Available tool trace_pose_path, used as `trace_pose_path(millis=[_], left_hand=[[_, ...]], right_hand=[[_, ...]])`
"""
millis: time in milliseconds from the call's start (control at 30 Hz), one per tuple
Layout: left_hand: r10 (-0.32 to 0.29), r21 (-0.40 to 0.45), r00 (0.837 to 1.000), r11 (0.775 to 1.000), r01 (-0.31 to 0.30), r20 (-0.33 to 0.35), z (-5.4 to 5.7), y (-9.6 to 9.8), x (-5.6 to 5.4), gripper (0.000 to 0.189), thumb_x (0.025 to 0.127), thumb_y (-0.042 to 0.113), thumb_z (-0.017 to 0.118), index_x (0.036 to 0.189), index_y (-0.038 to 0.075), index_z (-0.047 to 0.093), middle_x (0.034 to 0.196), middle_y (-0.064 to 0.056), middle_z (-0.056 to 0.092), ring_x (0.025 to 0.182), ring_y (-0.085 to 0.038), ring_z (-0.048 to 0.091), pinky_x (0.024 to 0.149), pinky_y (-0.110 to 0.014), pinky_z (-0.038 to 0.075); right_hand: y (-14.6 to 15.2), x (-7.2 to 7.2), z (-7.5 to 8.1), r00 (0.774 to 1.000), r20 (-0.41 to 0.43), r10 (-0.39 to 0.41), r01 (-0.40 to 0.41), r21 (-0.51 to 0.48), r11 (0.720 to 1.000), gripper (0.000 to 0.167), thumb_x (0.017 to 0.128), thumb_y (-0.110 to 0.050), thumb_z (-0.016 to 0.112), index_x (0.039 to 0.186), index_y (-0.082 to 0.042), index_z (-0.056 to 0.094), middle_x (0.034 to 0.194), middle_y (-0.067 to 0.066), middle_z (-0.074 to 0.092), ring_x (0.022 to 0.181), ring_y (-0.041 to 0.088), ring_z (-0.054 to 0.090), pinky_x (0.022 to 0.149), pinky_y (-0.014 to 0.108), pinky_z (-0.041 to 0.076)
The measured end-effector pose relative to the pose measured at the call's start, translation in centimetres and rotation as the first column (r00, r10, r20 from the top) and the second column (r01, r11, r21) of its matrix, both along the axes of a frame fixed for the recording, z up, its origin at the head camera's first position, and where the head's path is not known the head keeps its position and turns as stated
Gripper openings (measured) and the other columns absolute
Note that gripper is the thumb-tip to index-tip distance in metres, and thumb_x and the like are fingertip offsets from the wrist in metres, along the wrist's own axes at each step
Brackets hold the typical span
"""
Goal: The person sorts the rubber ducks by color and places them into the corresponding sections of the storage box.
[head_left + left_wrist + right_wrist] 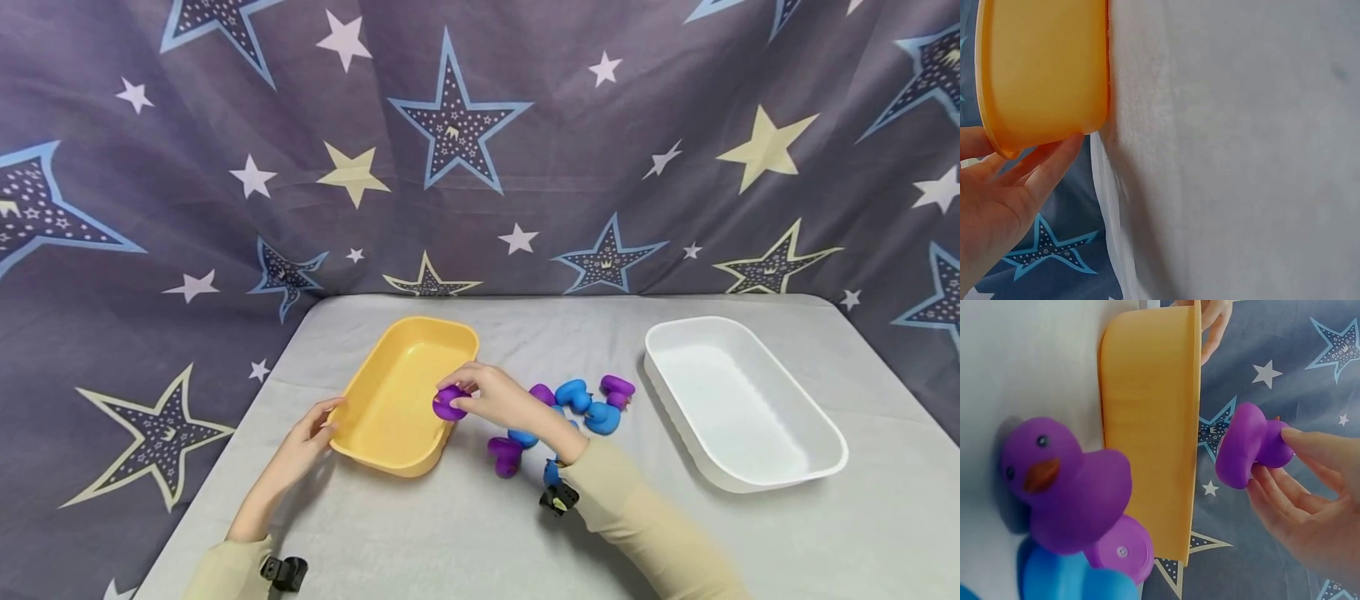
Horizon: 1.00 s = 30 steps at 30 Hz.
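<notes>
A purple rubber duck (pixel 447 403) is pinched between the thumb and fingers of my right hand (pixel 498 397), over the right edge of the yellow tray (pixel 393 400). In the right wrist view the held duck (pixel 1238 450) is above the tray's rim, clear of its wall. My left hand (pixel 302 442) grips the tray's near left corner, with the thumb at the rim and the fingers against the outer wall, as the left wrist view shows. The inside of the tray shows bare yellow. Several purple and blue ducks lie right of the tray, partly hidden by my right forearm.
Among the loose ducks are a purple duck (pixel 506 457) near the yellow tray and a blue duck (pixel 602 418) farther right. A white tray (pixel 750 404) stands on the right of the pale cloth (pixel 420 542). A star-patterned curtain (pixel 480 225) hangs behind the table.
</notes>
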State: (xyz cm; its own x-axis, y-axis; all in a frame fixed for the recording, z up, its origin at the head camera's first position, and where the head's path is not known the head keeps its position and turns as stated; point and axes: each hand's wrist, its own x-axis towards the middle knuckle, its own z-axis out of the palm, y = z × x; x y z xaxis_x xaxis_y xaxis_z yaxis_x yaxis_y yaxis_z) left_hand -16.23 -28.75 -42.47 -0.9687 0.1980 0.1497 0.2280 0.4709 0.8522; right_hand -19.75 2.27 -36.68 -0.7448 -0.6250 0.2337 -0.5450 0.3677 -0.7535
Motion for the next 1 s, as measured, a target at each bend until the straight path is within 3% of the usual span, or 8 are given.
trace_pose_path(millis=[833, 1000], left_hand=[[-0.009, -0.010, 1.000, 1.000, 0.009, -0.021, -0.1, 0.0, 0.0, 0.034, 0.090, -0.004, 0.040, 0.123, -0.011, 0.039, 0.115, -0.035, 0.045, 0.085, -0.003, 0.052, 0.064, -0.019, 0.046], [-0.008, -0.009, 1.000, 1.000, 0.008, -0.017, -0.1, 0.0, 0.0, 0.034, 0.090, -0.004, 0.040, 0.123, -0.011, 0.039, 0.116, -0.035, 0.045, 0.087, -0.002, 0.052, 0.065, -0.019, 0.047]], right_hand=[[-3.8, -0.6, -1.3, 0.999, 0.028, -0.033, 0.035, -0.056, 0.998, 0.023, 0.079, -0.001, 0.062, 0.103, -0.001, 0.063, 0.098, 0.010, 0.061, 0.090, 0.020, 0.056, 0.076, 0.018, 0.045], [-4.1, -0.8, -1.6, 0.998, 0.052, -0.031, 0.033, -0.043, 0.999, 0.024, 0.080, -0.002, 0.061, 0.104, -0.001, 0.063, 0.100, 0.012, 0.059, 0.092, 0.022, 0.056, 0.079, 0.024, 0.046]])
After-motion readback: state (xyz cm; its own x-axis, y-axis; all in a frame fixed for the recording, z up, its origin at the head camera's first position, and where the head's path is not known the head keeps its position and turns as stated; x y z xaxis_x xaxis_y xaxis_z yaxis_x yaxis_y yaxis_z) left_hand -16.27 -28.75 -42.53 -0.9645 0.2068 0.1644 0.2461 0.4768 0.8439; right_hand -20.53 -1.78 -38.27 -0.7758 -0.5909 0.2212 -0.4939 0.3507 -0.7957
